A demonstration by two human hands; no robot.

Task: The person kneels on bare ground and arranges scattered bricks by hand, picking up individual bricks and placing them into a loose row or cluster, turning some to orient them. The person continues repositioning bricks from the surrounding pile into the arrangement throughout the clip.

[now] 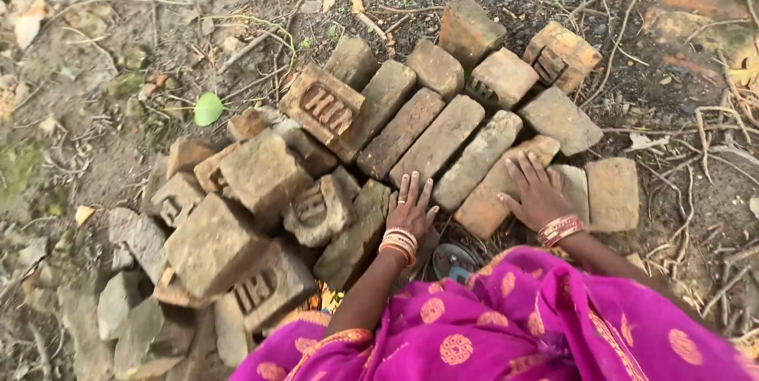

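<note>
A heap of old reddish-brown bricks point(439, 137) lies on bare ground, some whole, some broken. My left hand point(410, 207) rests flat with fingers spread at the near end of a long brick point(474, 158). My right hand point(537, 190) lies palm down, fingers apart, on an orange-brown brick point(492, 201) beside it. Both wrists carry orange and gold bangles. Neither hand grips anything. A bright magenta garment point(545, 326) with orange round patterns covers my lap at the bottom.
Loose broken bricks point(213, 243) are piled at the left. Dry twigs, roots and dead leaves cover the soil all around, and a green leaf point(208, 108) lies left of the heap. A small dark round object point(454, 260) sits between my arms.
</note>
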